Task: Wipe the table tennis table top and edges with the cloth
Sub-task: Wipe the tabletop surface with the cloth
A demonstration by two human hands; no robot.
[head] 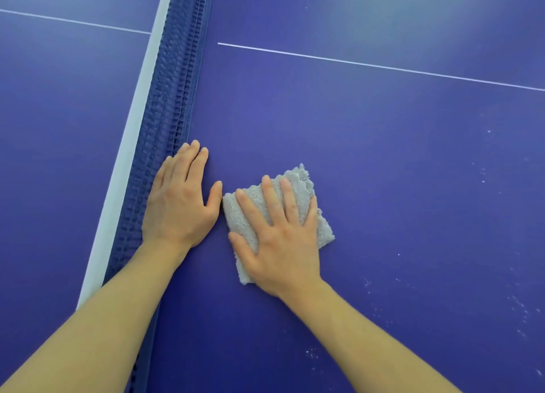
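The cloth (277, 215), a grey, fluffy, folded square, lies flat on the blue table top (398, 162), close to the net and well short of the white centre line (380, 65); the right hand (280, 239) lies spread on top of it, palm down, fingers straight and fanned, pressing it to the surface rather than gripping it; the cloth's edges show beyond the fingertips, past the thumb and along the little-finger side. The left hand (180, 198) rests flat on the bare table just left of the cloth, fingers straight and together, thumb stretched toward the cloth's near corner without clearly touching it; its outer edge lies against the foot of the blue net (165, 121), which has a white top band (134, 124); pale specks (519, 307) dot the surface to the right of the cloth.
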